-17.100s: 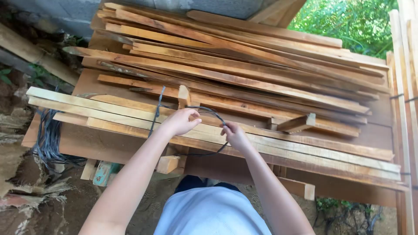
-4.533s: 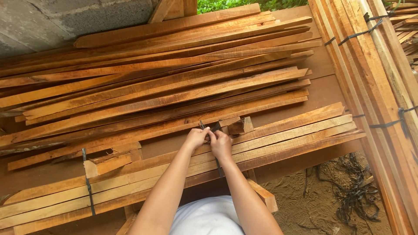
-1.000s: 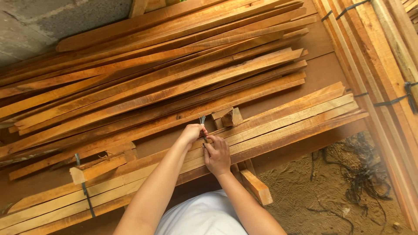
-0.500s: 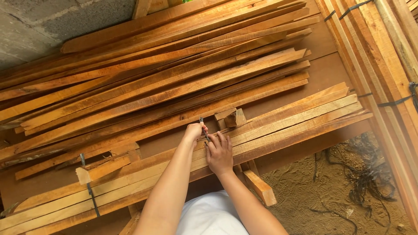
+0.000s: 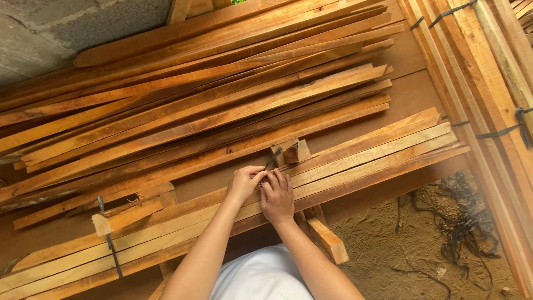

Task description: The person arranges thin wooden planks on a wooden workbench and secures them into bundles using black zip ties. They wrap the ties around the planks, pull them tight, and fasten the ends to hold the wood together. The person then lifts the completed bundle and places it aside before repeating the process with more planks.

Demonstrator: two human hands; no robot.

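Observation:
A bundle of long pale wooden slats (image 5: pixel 355 161) lies across the front of a brown table (image 5: pixel 411 94). My left hand (image 5: pixel 244 182) and my right hand (image 5: pixel 276 195) meet on top of the bundle near its middle. Between their fingertips they pinch a thin dark strap (image 5: pixel 272 161) that wraps the slats. A short wood block (image 5: pixel 297 151) sits just beyond the strap. A second dark strap (image 5: pixel 111 250) binds the bundle further left, next to another block (image 5: pixel 125 214).
A large loose pile of reddish slats (image 5: pixel 211 94) fills the back of the table. Strapped bundles (image 5: pixel 488 83) lean on the right. Dark strap scraps (image 5: pixel 461 228) lie on the sandy ground. A grey concrete wall (image 5: pixel 66 28) stands at the back left.
My hands stay on the strap at the bundle's middle; the right hand has shifted slightly up beside the left. The view has drifted a little.

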